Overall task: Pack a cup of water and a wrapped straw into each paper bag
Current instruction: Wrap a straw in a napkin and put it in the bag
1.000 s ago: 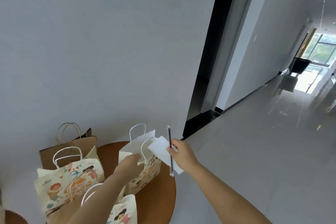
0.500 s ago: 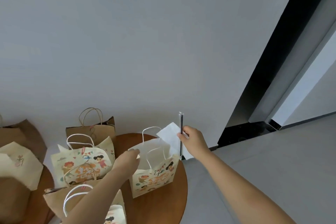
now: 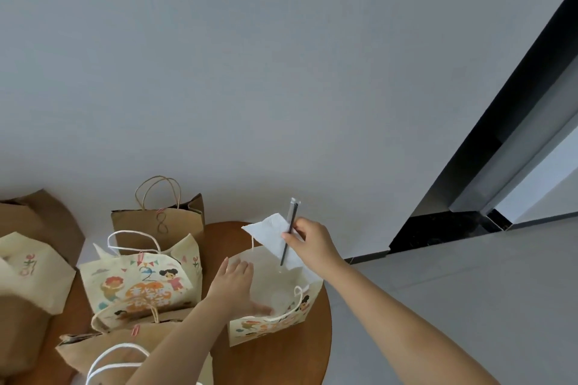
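A wrapped straw (image 3: 290, 230) is poised above an open paper bag (image 3: 272, 303).
It is pinched with a napkin (image 3: 271, 236) by the right hand (image 3: 312, 242); the bag mouth is pressed wide by the spread left hand (image 3: 233, 286). Lowering inside is likely needed.

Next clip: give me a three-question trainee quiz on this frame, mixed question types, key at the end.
1. True or false: the right hand holds a straw and a napkin together.
2. Where is the left hand? A) on the brown bag's handles B) at the open bag's left rim, fingers straight C) flat on the table
3. Fill in: the straw's lower tip points down into the ____ of the open bag.

Key: 1 true; 2 B; 3 mouth. A clear cup seems to sit inside the bag already, though it is faint.
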Action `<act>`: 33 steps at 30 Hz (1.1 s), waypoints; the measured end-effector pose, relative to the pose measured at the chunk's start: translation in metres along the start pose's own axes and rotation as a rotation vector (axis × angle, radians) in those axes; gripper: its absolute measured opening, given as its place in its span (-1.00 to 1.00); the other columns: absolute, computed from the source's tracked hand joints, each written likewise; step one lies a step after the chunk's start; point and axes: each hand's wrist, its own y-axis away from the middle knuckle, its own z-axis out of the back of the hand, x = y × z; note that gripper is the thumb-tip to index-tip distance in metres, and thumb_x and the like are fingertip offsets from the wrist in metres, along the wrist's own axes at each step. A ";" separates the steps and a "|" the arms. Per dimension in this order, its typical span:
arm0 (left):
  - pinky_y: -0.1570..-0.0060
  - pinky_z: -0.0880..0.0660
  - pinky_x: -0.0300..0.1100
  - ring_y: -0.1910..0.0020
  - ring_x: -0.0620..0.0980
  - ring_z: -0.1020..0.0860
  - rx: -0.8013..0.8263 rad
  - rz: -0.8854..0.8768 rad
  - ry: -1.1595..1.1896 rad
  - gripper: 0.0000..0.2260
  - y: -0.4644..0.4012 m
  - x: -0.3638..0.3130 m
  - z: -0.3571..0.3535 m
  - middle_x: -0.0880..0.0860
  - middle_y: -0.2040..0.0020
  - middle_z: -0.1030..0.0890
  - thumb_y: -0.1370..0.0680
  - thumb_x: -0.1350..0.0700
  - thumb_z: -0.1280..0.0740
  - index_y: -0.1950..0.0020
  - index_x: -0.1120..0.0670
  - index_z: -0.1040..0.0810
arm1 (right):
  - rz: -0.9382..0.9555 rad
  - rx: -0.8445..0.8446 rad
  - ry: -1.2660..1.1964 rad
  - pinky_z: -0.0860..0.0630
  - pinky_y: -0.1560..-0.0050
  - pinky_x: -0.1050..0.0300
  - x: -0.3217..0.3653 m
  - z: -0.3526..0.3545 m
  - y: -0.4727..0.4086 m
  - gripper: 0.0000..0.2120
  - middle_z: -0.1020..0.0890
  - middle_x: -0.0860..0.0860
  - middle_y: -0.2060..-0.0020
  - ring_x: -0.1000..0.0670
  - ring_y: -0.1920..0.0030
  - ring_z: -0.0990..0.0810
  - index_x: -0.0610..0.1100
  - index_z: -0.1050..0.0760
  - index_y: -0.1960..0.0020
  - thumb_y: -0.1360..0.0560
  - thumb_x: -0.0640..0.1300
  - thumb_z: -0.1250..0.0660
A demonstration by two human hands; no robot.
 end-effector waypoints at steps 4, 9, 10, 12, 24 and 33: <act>-0.44 0.34 0.06 -0.55 0.05 0.17 0.034 0.053 0.017 0.01 -0.003 0.004 -0.004 0.08 -0.58 0.09 -0.38 -0.50 -0.13 -0.57 0.13 0.12 | 0.046 0.130 0.062 -0.38 0.23 0.35 -0.003 -0.012 -0.006 -0.87 -0.62 -0.06 0.11 0.02 0.16 -0.53 -0.21 -0.52 -0.01 -0.57 -0.15 -0.27; -0.42 0.35 0.09 -0.55 0.05 0.15 0.041 0.086 0.049 0.30 -0.006 0.009 -0.007 0.05 -0.58 0.05 0.03 -0.64 0.26 -0.57 0.07 0.07 | 0.147 0.268 0.315 -0.32 0.36 0.31 -0.019 -0.017 -0.009 -0.86 -0.52 0.02 0.23 0.07 0.30 -0.46 -0.16 -0.48 -0.04 -0.60 -0.12 -0.20; -0.41 0.36 0.09 -0.55 0.05 0.16 0.048 0.093 0.054 0.36 -0.007 0.009 -0.007 0.06 -0.58 0.07 0.12 -0.62 0.33 -0.57 0.08 0.08 | 0.172 0.285 0.355 -0.27 0.38 0.32 -0.022 -0.017 -0.009 -0.87 -0.50 0.03 0.24 0.08 0.32 -0.44 -0.16 -0.47 -0.04 -0.61 -0.13 -0.20; -0.39 0.37 0.07 -0.55 0.05 0.18 0.048 0.117 0.066 0.43 -0.010 0.010 -0.008 0.07 -0.58 0.09 0.20 -0.61 0.39 -0.57 0.11 0.13 | 0.204 0.293 0.386 -0.24 0.39 0.34 -0.027 -0.018 -0.011 -0.86 -0.53 -0.01 0.20 0.06 0.28 -0.44 -0.16 -0.48 -0.07 -0.60 -0.14 -0.20; -0.31 0.44 0.04 -0.55 0.05 0.19 0.048 0.175 0.066 0.04 -0.008 0.014 -0.009 0.04 -0.58 0.09 -0.34 -0.53 -0.12 -0.57 0.09 0.17 | 0.209 0.464 0.440 -0.56 -0.03 0.06 -0.043 -0.047 -0.024 -0.78 -0.60 -0.07 -0.01 -0.06 0.00 -0.59 -0.11 -0.45 -0.22 -0.58 -0.18 -0.26; -0.38 0.39 0.02 -0.54 0.02 0.21 0.052 0.237 0.088 0.03 -0.005 0.012 -0.002 0.02 -0.58 0.10 -0.33 -0.53 -0.10 -0.57 0.07 0.13 | 0.255 0.518 0.581 -0.52 -0.14 0.02 -0.058 -0.040 -0.030 -0.62 -0.53 -0.07 -0.20 -0.10 -0.17 -0.54 -0.12 -0.39 -0.30 -0.50 -0.18 -0.37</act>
